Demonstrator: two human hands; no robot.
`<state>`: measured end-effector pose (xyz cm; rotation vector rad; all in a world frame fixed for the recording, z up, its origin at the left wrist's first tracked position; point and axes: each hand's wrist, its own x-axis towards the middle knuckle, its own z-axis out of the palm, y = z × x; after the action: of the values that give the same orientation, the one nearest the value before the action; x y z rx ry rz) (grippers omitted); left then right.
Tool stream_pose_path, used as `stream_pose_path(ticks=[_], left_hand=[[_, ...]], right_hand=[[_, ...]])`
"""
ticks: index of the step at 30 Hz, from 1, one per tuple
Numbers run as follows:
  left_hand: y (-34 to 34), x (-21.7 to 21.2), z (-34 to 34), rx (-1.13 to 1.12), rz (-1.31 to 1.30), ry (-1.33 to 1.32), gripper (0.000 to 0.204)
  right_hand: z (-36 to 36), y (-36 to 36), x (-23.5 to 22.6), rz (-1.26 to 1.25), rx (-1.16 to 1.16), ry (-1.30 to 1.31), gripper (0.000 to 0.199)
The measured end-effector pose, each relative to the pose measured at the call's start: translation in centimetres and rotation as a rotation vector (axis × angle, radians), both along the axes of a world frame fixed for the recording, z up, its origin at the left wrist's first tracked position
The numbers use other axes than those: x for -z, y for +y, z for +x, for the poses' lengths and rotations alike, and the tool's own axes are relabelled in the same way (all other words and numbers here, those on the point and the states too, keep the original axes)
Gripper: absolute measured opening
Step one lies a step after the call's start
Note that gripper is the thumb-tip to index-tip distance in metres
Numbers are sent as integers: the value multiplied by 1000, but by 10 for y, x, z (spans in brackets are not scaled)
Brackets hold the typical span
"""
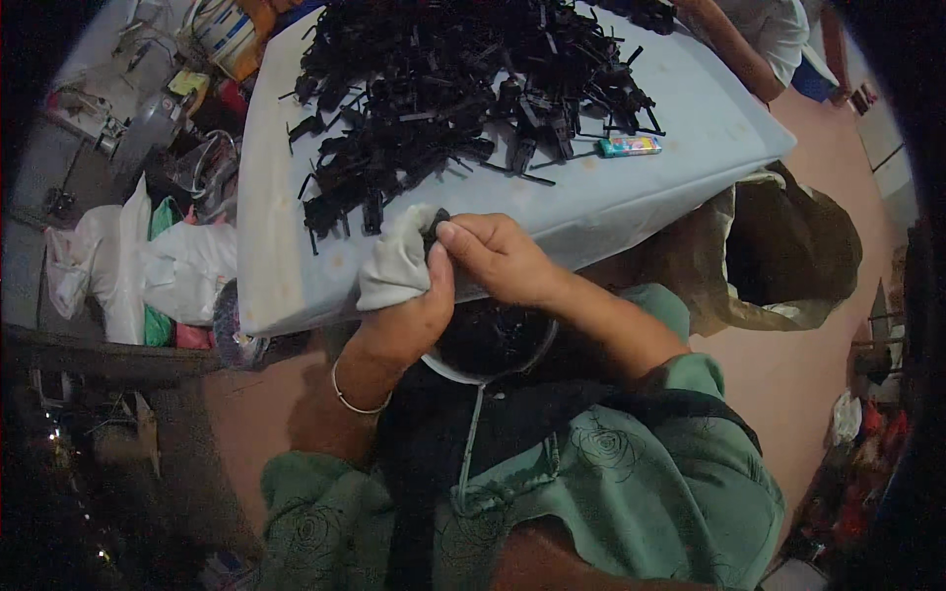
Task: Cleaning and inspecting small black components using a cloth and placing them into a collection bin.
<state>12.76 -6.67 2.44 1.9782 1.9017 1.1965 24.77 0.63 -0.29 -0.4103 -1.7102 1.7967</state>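
Note:
My left hand is closed around a bunched white cloth that covers most of its fingers; its thumb presses toward a small black part. From the right, my right hand pinches that same part between thumb and fingers. The part's shape is mostly hidden by the fingers and the cloth. Just beyond my hands, a heap of black plastic-looking parts with thin sticking-out rods spreads over the pale covered table. Below my hands, at my lap, stands a round bucket with dark contents.
A small turquoise packet lies near the heap's right edge. Right of the table, a large brown sack gapes wide. Another person's arm rests at the far right corner. White plastic bags and clutter crowd the left side.

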Motion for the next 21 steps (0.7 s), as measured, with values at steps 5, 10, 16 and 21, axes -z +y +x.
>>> stream_pose_path(ticks=[5,10,16,21], left_hand=[[6,-7,-6,96,38,-371,30],[5,-16,-11,9,-205,-611,31],[1,-15,-2,152,-247,-463,30],[6,-8,-4,209,-134,-349,31]], right_hand=[[18,10,-29,496,206,-242,21],[22,23,-9,666,157,-266,16],[19,23,-11,391,137,-115,17],[19,22,-14,371,57,-198,24]])
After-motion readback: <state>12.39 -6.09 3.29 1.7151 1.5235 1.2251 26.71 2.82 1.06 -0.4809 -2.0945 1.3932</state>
